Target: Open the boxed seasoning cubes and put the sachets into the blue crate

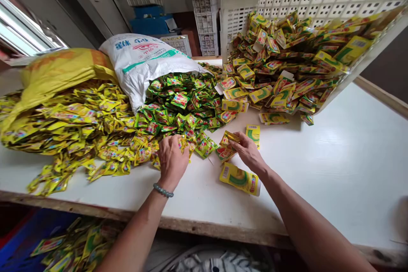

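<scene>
My left hand [173,158], with a beaded bracelet at the wrist, reaches into the edge of the yellow packets [114,148]; its curled fingers press on packets there, and what they grip is hidden. Green packets [180,100] lie heaped just beyond it. My right hand [247,149] pinches a small yellow packet [228,137] between thumb and fingers. Below that hand a flat yellow box [239,178] rests on the white table [318,170]. Another yellow box [253,134] lies just behind the hand, and a red and green one [225,153] is partly under the held packet.
A white crate [334,0] tipped on its side spills small boxes [280,63] at the back right. A yellow sack [63,68] and a white sack [143,59] stand at the back left. Below the table's front edge is a blue crate [28,242] with packets.
</scene>
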The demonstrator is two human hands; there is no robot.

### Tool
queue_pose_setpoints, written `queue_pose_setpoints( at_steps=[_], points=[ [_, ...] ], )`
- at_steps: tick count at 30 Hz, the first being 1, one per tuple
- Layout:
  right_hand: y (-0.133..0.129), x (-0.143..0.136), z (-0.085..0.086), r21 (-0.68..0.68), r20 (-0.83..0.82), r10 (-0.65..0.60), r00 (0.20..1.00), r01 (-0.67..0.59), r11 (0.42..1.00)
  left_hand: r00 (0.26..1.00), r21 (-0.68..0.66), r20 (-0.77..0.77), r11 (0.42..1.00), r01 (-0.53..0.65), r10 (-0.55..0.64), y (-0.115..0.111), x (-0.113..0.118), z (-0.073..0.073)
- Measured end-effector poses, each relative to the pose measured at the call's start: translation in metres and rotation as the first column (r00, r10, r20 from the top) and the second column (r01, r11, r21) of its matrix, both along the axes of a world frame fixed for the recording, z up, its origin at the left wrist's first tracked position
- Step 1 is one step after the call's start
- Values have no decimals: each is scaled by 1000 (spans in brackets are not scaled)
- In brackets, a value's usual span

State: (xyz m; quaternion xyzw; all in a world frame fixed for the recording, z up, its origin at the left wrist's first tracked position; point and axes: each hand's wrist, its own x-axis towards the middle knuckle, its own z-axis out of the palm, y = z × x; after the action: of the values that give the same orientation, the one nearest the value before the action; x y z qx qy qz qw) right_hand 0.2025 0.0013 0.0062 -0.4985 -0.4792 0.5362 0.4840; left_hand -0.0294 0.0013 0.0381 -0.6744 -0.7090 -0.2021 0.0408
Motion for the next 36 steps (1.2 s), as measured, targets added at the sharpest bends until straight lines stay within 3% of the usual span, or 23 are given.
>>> queue_pose_setpoints(
  at_steps=[3, 6, 10, 12, 14, 16, 18, 20, 23, 25, 28, 31, 34, 36],
  points=[
    [0, 0, -2, -38, -49, 17, 999, -19, 999, 990, -61, -57, 990, 124, -128, 8, 18, -4],
    [2, 0, -7, -19, 61, -12, 998, 13, 1000, 982, -168, -61, 971, 168, -181, 13, 30, -16],
    [6, 2, -13, 8, 121, -38, 992, 37, 999, 971, -129, 220, 984, 121, -91, 15, 31, -25],
    [7, 3, -13, -7, 66, -58, 996, 58, 998, 902, -147, 430, 984, 99, -26, 16, 30, -25],
    [9, 4, -11, -28, 14, -78, 997, 79, 996, 739, -176, 674, 971, 159, 1, 17, 31, -25],
    [9, 3, -7, -52, -32, -87, 996, 86, 995, 484, -202, 874, 941, 273, 47, 17, 35, -25],
    [7, 1, -3, -63, -104, -76, 992, 70, 996, 251, -208, 961, 908, 364, 119, 16, 42, -24],
    [5, -4, -1, -57, -170, -56, 984, 47, 997, 103, -184, 983, 873, 452, 154, 11, 48, -22],
    [2, -12, -2, -4, -138, -53, 989, 52, 999, -35, -122, 984, 811, 573, 173, 2, 55, -15],
    [0, -17, -5, 40, -77, -55, 996, 58, 998, -48, -113, 983, 795, 595, 175, -3, 57, -12],
    [-2, -19, -4, 61, 5, -69, 998, 69, 996, 24, -133, 989, 828, 544, 143, -4, 58, -11],
    [-3, -14, 5, -17, 91, -14, 996, 16, 1000, 76, -119, 993, 841, 528, 93, -1, 58, -15],
    [-3, -6, 17, -97, 28, 182, 983, -178, 979, 120, -118, 991, 826, 551, 61, 0, 54, -18],
    [-1, 1, 23, -84, -87, 208, 974, -215, 973, 217, -144, 976, 826, 545, 27, -2, 50, -17]
  ],
)
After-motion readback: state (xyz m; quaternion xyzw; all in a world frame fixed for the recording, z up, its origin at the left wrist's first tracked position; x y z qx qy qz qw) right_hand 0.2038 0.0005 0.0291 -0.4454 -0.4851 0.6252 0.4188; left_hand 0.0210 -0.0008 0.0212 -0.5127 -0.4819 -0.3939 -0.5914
